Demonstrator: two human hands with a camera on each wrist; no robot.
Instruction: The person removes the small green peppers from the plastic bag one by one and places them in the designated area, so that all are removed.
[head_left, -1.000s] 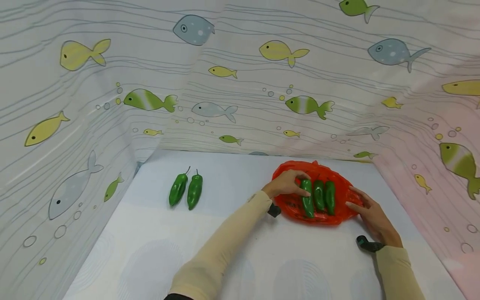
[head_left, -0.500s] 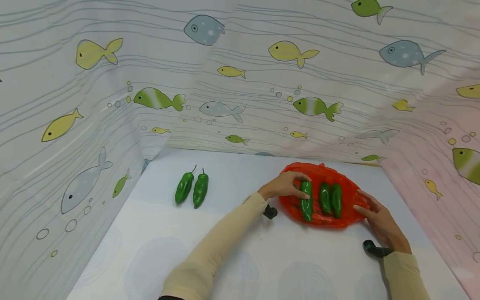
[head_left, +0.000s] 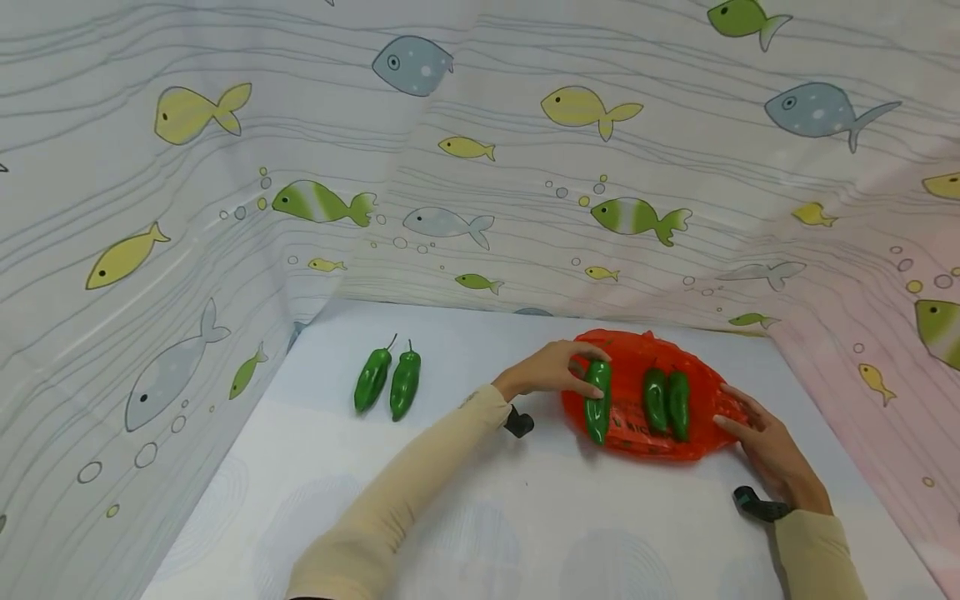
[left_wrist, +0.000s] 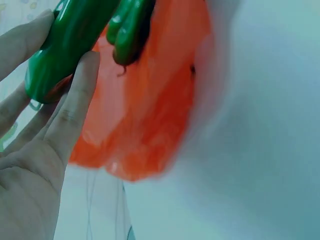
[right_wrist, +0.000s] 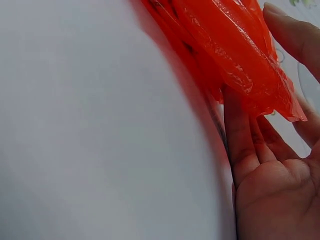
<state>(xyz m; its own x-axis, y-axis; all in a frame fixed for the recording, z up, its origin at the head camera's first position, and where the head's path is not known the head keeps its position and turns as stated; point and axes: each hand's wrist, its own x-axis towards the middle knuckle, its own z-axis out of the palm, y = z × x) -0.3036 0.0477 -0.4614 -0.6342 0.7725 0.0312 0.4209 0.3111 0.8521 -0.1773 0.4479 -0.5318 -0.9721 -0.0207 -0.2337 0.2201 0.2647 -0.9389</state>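
Left hand [head_left: 553, 368] pinches green pepper [head_left: 597, 417] at 9 o'clock side of red bag [head_left: 626, 357]; black print [head_left: 633, 429] only partly legible. Right hand [head_left: 772, 446], fingers apart, touches bag at 4 o'clock.

In the head view, dark lettering [head_left: 641, 428] is printed across the lower part of the red plastic bag [head_left: 626, 358], between the leftmost green pepper [head_left: 597, 412] lying over it and the pair of green peppers [head_left: 655, 400] to the right; it looks like capitals, but blur and the pair covering part of the line keep it from being read as a word. In the left wrist view a small dark mark [left_wrist: 192, 70] on the bag, and in the right wrist view dark streaks [right_wrist: 187, 47] in its folds, cannot be told as letters.
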